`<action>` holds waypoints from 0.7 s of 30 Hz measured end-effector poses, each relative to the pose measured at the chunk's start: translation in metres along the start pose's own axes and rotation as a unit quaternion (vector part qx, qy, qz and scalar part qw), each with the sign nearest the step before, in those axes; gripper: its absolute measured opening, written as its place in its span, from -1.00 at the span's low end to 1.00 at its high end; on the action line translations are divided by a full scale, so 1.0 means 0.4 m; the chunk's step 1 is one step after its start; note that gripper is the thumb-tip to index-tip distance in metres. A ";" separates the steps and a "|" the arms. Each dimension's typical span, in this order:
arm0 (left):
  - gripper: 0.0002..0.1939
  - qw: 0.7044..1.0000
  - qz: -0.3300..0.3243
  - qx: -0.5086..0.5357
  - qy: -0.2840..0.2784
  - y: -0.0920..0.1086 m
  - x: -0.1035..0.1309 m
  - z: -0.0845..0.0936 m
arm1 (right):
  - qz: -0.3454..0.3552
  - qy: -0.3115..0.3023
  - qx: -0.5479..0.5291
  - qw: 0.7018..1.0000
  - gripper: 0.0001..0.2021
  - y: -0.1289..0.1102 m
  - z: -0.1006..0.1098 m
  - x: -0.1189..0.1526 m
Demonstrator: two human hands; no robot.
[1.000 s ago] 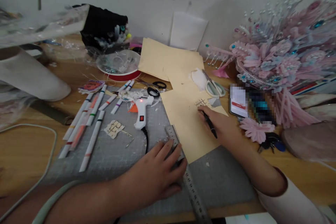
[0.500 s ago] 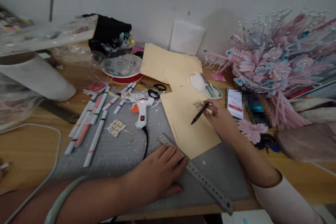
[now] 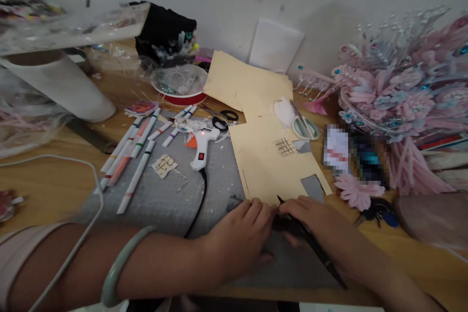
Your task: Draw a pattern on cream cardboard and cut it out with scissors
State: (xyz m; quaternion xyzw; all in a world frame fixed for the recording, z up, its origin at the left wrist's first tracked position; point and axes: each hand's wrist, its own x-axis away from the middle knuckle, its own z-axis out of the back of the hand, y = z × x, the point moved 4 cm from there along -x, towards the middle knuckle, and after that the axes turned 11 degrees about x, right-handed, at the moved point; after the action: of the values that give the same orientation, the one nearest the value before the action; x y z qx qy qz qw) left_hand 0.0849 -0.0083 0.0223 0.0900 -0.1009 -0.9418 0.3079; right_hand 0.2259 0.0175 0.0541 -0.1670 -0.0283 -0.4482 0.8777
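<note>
A slim black pen is gripped in the closed right hand at the near edge of the cream paper sheet. The left hand, fingers curled down, is pressed beside it; what lies beneath cannot be told. Left of the sheet, a white glue gun and white markers are laid on the grey cutting mat.

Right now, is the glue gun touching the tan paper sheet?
Apart. The head view shows a strip of grey cutting mat between the glue gun and the left edge of the tan paper sheet.
</note>
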 end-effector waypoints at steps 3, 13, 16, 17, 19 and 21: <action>-0.55 0.999 -0.043 0.002 0.030 0.000 0.006 0.015 | -0.001 -0.025 0.057 0.998 -0.74 0.000 -0.012 0.015; -0.80 0.993 -0.112 -0.040 -0.002 0.015 0.024 0.025 | -0.017 0.008 0.202 0.979 -0.68 0.051 -0.016 -0.006; -0.79 0.996 -0.077 -0.037 -0.018 0.000 0.014 0.019 | -0.033 0.030 0.225 0.973 -0.70 0.064 -0.010 -0.020; -0.79 0.996 -0.075 -0.031 -0.021 -0.003 0.011 0.019 | -0.039 0.034 0.227 0.973 -0.71 0.067 -0.009 -0.023; -0.80 0.997 -0.076 -0.018 -0.022 -0.008 0.004 0.022 | -0.053 0.034 0.226 0.972 -0.72 0.073 -0.009 -0.030; -0.79 0.997 -0.072 -0.013 -0.019 -0.014 -0.001 0.028 | -0.061 0.028 0.223 0.973 -0.74 0.079 -0.011 -0.034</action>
State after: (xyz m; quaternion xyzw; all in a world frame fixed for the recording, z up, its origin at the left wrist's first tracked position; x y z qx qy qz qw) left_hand 0.0794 -0.0021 0.0317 0.0749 -0.0877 -0.9643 0.2382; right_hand 0.2427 0.0437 0.0386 0.0474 -0.1127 -0.4881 0.8642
